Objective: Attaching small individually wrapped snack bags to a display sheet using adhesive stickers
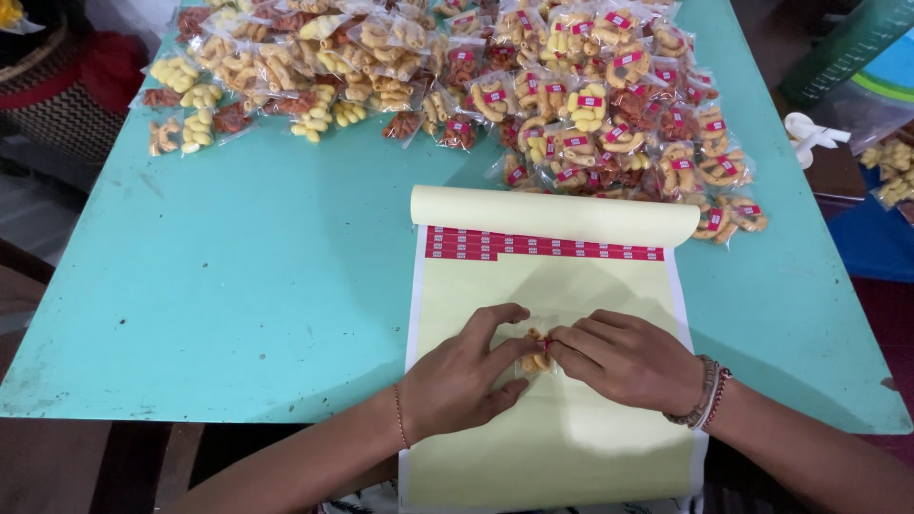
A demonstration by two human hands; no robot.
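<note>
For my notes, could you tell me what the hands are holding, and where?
Both hands, left hand and right hand, pinch one small clear snack packet between their fingertips, left on its left side, right at its top right.

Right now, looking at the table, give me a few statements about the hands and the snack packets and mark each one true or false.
1. Both hands, left hand and right hand, pinch one small snack packet. True.
2. The table is brown. False: it is turquoise.
3. The hands work over a pale yellow sheet. True.
4. The red stickers fill the whole sheet. False: only rows near its curled top remain.
5. The pile of packets lies beyond the sheet. True.
</note>
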